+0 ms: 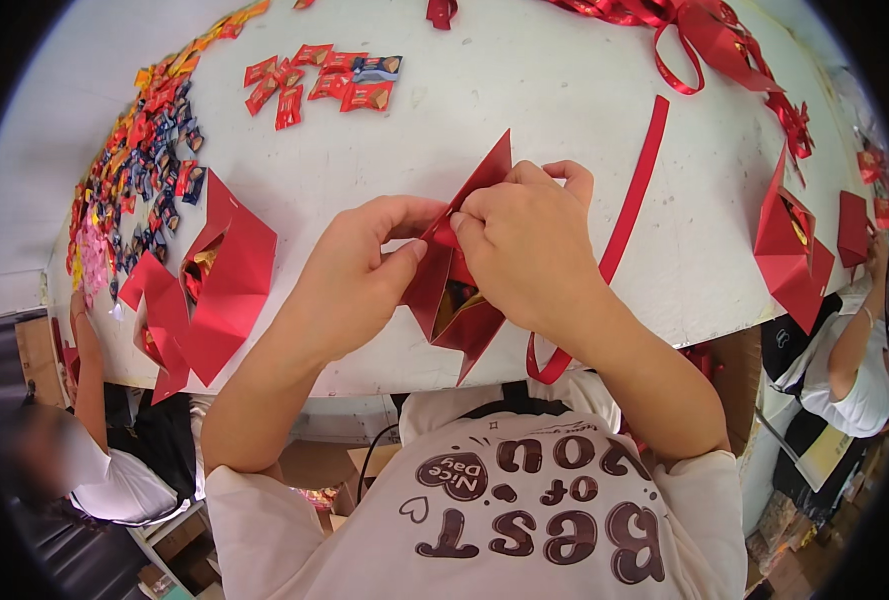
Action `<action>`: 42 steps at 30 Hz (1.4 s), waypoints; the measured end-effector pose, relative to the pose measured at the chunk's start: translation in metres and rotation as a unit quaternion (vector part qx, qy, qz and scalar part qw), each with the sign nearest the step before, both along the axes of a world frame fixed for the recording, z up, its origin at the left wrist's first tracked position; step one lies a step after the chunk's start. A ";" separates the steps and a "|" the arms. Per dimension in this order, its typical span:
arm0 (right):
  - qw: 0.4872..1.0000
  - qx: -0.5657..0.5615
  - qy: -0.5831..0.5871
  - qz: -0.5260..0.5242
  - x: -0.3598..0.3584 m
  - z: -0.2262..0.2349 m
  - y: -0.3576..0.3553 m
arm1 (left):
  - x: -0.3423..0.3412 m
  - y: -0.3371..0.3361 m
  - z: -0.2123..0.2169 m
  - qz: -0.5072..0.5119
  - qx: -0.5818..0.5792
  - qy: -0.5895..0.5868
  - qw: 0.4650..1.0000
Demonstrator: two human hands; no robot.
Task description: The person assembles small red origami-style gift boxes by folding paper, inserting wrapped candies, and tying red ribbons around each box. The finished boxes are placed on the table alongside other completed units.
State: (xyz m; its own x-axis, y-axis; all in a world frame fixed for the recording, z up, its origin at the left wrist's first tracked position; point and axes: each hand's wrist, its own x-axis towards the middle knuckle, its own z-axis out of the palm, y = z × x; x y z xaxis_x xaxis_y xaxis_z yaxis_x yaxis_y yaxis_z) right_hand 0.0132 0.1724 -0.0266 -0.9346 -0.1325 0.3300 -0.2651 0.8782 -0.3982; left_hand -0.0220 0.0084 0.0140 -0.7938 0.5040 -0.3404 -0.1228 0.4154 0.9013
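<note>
Pinching glossy red paper box, both hands, angular flaps.

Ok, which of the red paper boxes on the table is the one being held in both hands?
The middle red box, at the table's near edge: the left hand and right hand pinch its top flaps. The open box to the left and the one at right lie untouched.

matt red paper box, glossy ribbon

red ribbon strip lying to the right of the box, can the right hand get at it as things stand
Probably yes, but not freely: the right hand is pinching the red paper box together with the left hand. The ribbon strip lies uncovered on the table just beside it.
</note>
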 end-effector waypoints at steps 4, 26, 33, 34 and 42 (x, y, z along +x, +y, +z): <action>1.000 0.005 -0.023 0.003 0.000 0.001 0.000 | -0.001 -0.001 -0.003 0.001 -0.007 0.013 1.000; 0.988 -0.145 0.000 -0.048 0.014 0.018 0.014 | -0.011 0.001 -0.009 0.123 -0.028 -0.031 0.992; 0.836 -0.532 -0.105 -0.085 0.069 -0.024 0.064 | -0.018 -0.028 -0.006 0.221 0.126 -0.121 0.960; 0.870 -0.475 -0.131 -0.018 0.077 -0.030 0.071 | -0.021 -0.032 -0.006 0.202 0.171 -0.144 0.954; 0.997 -0.057 -0.046 0.032 0.099 0.017 0.131 | -0.052 -0.072 0.051 0.224 0.315 0.065 0.920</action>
